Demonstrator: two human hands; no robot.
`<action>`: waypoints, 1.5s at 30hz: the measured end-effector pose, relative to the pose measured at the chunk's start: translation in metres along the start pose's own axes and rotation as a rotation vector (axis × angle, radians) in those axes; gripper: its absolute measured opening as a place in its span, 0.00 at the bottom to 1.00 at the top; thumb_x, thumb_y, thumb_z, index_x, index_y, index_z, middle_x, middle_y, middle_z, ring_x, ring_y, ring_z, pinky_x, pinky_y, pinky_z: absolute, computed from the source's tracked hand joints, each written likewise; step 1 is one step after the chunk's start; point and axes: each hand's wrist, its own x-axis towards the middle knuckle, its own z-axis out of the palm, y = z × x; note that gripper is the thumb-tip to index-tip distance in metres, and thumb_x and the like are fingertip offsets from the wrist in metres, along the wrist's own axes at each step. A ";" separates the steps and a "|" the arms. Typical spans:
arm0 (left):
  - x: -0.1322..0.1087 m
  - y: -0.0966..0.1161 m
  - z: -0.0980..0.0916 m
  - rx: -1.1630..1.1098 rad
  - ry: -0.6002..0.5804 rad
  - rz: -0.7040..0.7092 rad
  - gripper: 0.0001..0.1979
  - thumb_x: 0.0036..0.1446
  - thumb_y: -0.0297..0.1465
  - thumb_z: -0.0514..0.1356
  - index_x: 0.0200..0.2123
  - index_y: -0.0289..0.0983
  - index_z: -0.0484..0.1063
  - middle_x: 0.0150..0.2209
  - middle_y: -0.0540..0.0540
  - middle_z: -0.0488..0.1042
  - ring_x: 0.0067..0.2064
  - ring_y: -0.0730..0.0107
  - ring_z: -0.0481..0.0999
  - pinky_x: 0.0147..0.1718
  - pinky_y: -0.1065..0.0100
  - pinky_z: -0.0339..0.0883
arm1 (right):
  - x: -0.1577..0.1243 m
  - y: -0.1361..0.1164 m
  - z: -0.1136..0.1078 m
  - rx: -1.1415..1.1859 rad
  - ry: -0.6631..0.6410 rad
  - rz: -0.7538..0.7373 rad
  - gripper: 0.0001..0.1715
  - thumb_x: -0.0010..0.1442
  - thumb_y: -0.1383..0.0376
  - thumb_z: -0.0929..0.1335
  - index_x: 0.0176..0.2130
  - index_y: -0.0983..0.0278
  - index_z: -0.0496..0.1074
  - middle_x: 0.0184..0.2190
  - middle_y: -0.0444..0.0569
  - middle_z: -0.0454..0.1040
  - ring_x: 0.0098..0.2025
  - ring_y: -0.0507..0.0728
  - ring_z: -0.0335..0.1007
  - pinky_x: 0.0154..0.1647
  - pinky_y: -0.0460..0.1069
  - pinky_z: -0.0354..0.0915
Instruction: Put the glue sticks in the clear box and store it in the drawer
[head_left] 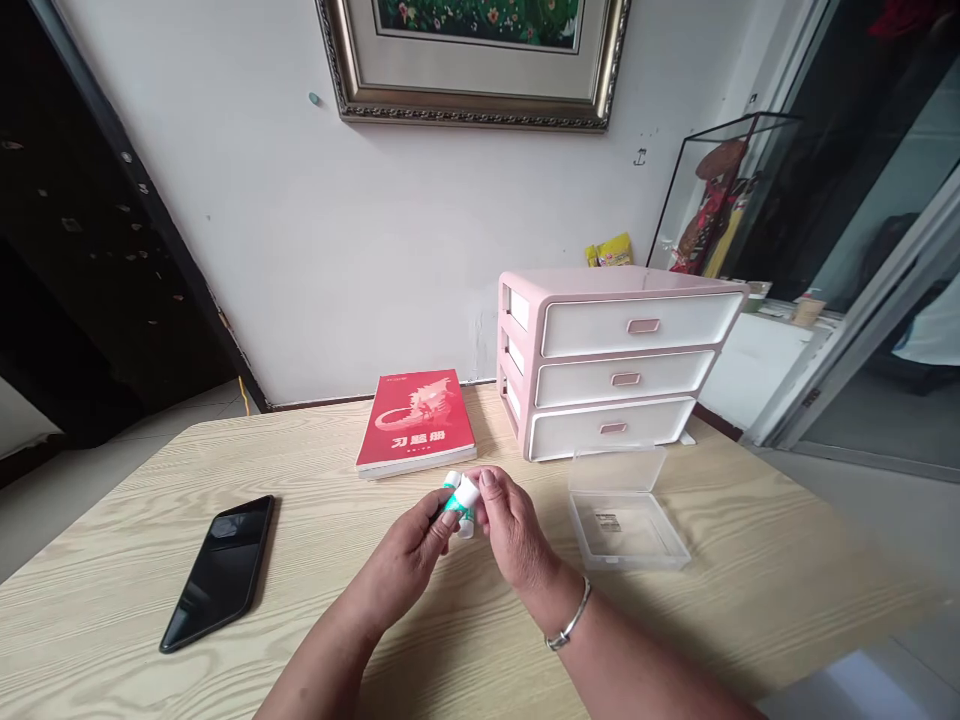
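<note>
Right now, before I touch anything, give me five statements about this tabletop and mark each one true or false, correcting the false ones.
1. The left hand holds a small white-and-green item. True.
2. The clear plastic box is shut. False: its lid stands raised at the back.
3. In the picture, the red book lies to the left of the pink-and-white drawer unit. True.
4. The silver bracelet is on the left wrist. False: it circles the right wrist.
5. The black phone lies on the table, apart from the book. True.
</note>
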 end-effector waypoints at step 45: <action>0.021 -0.078 -0.029 0.601 0.346 -0.315 0.17 0.64 0.41 0.52 0.48 0.38 0.72 0.44 0.40 0.76 0.44 0.57 0.75 0.38 0.65 0.63 | 0.016 0.028 -0.021 -0.959 -0.024 0.067 0.14 0.68 0.65 0.59 0.49 0.65 0.68 0.44 0.56 0.76 0.47 0.60 0.72 0.47 0.51 0.62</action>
